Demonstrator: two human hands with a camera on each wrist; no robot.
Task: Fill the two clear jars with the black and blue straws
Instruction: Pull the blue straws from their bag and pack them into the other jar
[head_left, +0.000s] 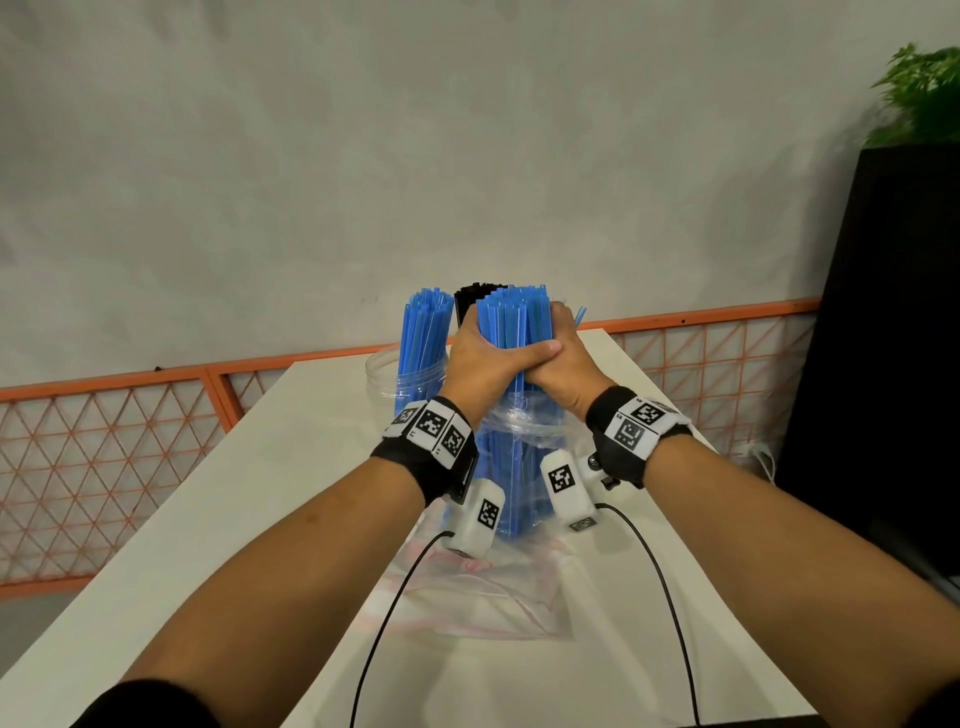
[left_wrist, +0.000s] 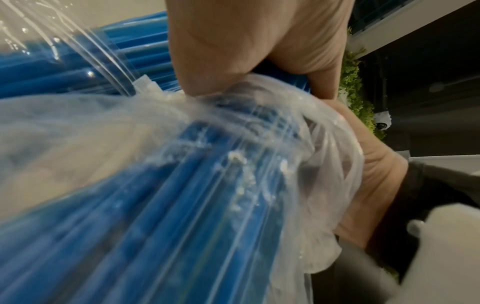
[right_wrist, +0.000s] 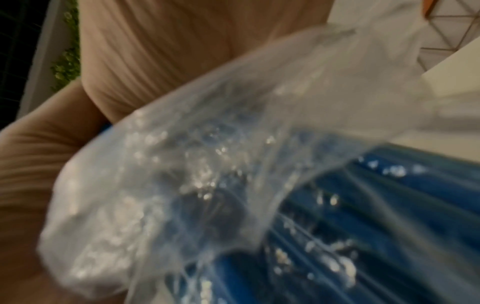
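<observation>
Both the left hand (head_left: 480, 358) and right hand (head_left: 563, 358) clench the blue straws (head_left: 511, 322) upright near the counter (head_left: 249, 499) far edge, likely keeping the bundle tight.

Black wristbands (head_left: 441, 457) carrying white blocks printed with black square codes circle both bare forearms; a small white camera box (head_left: 477, 514) hangs under each wrist, trailing a thin black cable (head_left: 387, 618).
</observation>
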